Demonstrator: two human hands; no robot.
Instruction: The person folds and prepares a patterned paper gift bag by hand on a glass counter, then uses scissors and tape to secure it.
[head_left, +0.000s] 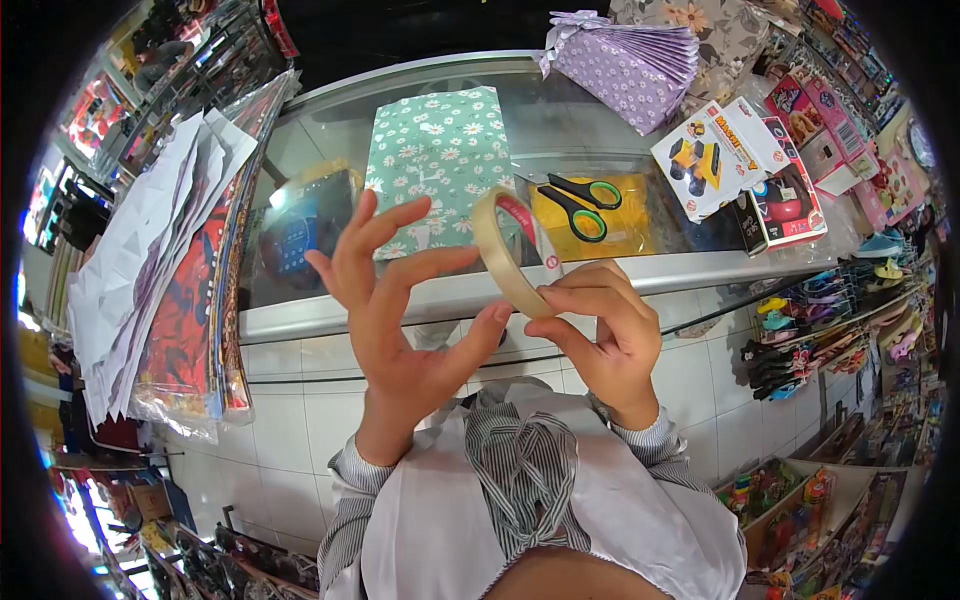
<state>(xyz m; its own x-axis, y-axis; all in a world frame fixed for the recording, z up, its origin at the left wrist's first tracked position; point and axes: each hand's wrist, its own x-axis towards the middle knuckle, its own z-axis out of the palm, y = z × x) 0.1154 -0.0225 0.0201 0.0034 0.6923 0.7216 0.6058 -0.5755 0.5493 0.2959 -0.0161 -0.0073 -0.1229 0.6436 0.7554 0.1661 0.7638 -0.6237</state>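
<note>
A roll of clear tape (pixel 498 262) is held up over the counter's front edge, its ring tilted so the printed inner core shows. My right hand (pixel 606 335) pinches its lower rim between thumb and fingers. Beside it, my left hand (pixel 400 300) has its fingers spread, the index fingertip and thumb close to the roll's left side. Behind the hands lies a green daisy-patterned paper piece (pixel 440 150) on the glass. Scissors with black and green handles (pixel 580 205) rest on a yellow packet (pixel 635 235) to the right.
On the glass counter (pixel 330 115), a purple floral pleated gift bag (pixel 630 75) stands at the back. Toy boxes (pixel 720 160) are stacked at the right. Crumpled white paper sheets (pixel 150 250) and plastic-wrapped packs lie left. Hanging goods (pixel 790 350) line the right side.
</note>
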